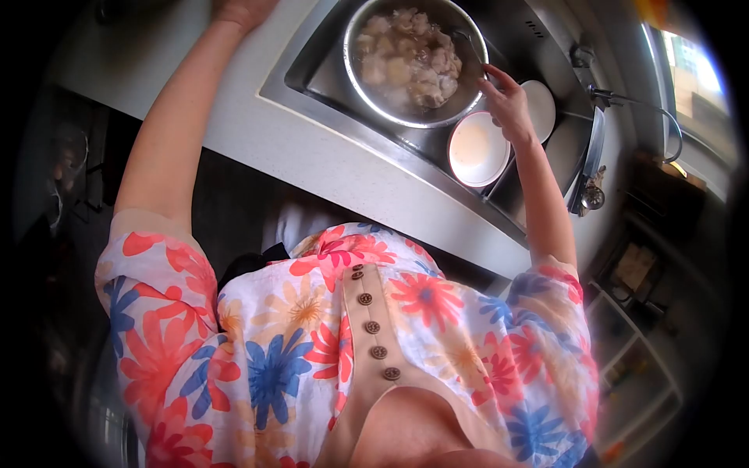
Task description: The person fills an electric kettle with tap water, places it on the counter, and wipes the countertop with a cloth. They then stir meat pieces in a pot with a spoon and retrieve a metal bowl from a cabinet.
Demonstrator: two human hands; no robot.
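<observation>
A round metal basin [417, 115] stands in the sink, holding pale chunks of meat [406, 62] in cloudy water. My right hand [507, 105] is at the basin's right rim, its fingers closed on a thin metal utensil [473, 48] that slants into the water; its working end is hidden. Just below that hand is a white bowl [477, 152] with a reddish rim. Another pale dish [540, 109] sits behind the wrist. My left hand [243, 9] rests by the counter at the top edge, its fingers cut off by the frame.
The sink [312, 74] is set into a light counter [312, 168] in front of me. On the right are a knife [591, 152], a ladle-like metal tool [593, 196] and a faucet [605, 95]. A window [694, 66] is beyond, with a shelf rack [632, 359] lower right.
</observation>
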